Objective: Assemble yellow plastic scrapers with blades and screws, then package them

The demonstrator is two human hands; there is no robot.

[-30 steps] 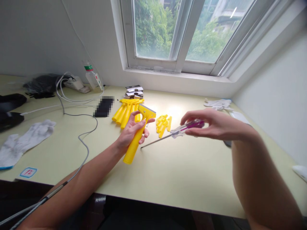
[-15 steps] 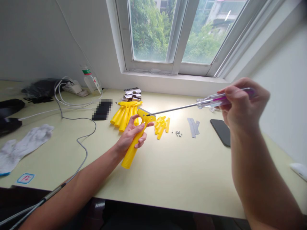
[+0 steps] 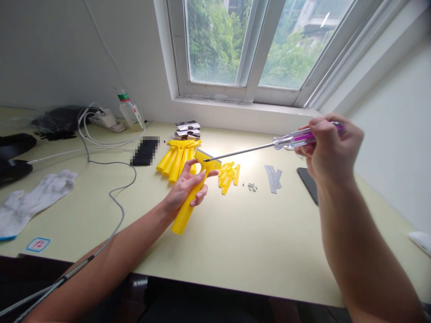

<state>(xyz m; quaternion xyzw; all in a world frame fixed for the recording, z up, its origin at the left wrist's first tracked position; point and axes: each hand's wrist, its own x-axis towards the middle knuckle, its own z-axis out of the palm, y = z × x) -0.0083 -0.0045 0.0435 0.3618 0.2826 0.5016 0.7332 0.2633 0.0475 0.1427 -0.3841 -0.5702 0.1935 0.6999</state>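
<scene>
My left hand (image 3: 188, 186) is wrapped round the handle of a yellow scraper (image 3: 183, 217), its head tilted up with a grey blade along the top edge. In my right hand (image 3: 332, 146) is a screwdriver (image 3: 249, 151) with a clear and purple handle. Its tip meets the left side of the scraper head, where a screw seems to sit. Beyond the scraper lie several yellow scraper handles (image 3: 175, 163). To the right are small yellow plates (image 3: 229, 177), a scatter of little screws (image 3: 252, 186) and grey blades (image 3: 272, 178).
Dark phone (image 3: 307, 184) lies near my right wrist. At the back stand packaging cards (image 3: 187, 130) and a plastic bottle (image 3: 130, 112). Cables, a power strip (image 3: 107, 120), a pixelated dark object (image 3: 145, 151) and white gloves (image 3: 40, 197) occupy the left. A white mouse (image 3: 420, 241) sits far right.
The screwdriver's tip has shifted left, from the middle of the scraper head to its left side. My right hand has moved left with it; my left hand keeps its hold.
</scene>
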